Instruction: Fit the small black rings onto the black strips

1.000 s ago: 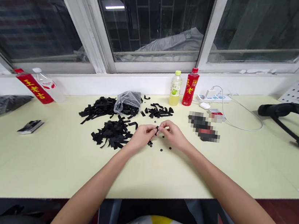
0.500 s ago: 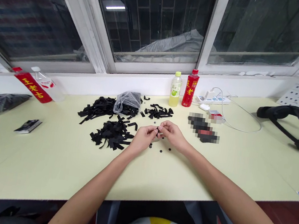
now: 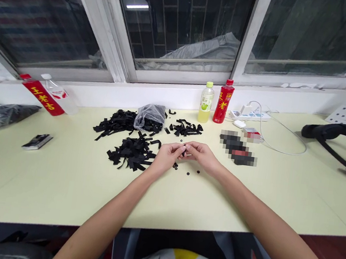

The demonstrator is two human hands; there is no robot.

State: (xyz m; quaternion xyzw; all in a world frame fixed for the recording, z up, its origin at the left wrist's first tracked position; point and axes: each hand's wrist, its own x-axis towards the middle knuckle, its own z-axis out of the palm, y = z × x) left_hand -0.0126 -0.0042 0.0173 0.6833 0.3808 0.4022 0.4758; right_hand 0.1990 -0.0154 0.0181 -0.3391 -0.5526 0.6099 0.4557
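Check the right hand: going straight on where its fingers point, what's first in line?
The left hand, most likely: its fingertips face those of the right hand, with a small black piece between them. Exact depth is unclear.

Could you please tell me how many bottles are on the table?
4. At the picture's left, a red bottle and a white-capped clear bottle, partly behind it; just right of centre, a yellow-green bottle and a second red bottle. No others seem hidden.

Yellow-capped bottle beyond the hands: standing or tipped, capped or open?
Standing and capped: the bottle rests on its base on the table beyond the right hand, its yellow cap on top.
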